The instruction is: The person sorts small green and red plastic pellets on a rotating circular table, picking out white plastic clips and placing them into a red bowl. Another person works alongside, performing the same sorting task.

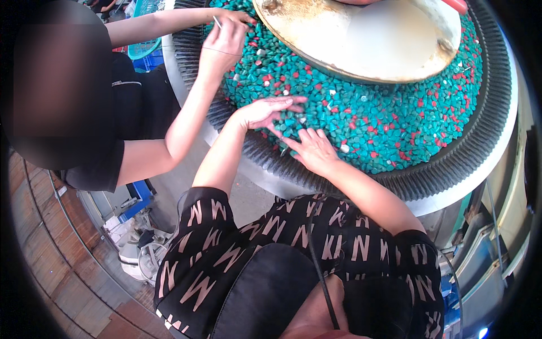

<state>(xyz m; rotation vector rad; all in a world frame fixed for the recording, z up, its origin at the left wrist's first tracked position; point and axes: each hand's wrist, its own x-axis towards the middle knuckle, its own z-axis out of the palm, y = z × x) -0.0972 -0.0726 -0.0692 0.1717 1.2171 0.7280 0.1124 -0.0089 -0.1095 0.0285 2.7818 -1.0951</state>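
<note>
My left hand (265,113) is over the near left part of a bed of small teal-green and red chips (389,121), some of them whitish. Its fingers stretch out to the right, the tips slightly blurred, and no held thing shows. Close beside it on the right, my right hand (316,151) rests on the chips near the inner edge, fingers spread. A small shiny thing (284,151) shows by its thumb side, too small to make out. The chips fill a large round tub with a black ribbed rim (350,183).
A pale, stained round dish (316,34) rises from the tub's middle. At the left a co-worker in black reaches in, one hand (226,39) by a slim pale stick. A teal basket (144,48) stands behind them. White machinery (138,260) stands on the floor, lower left.
</note>
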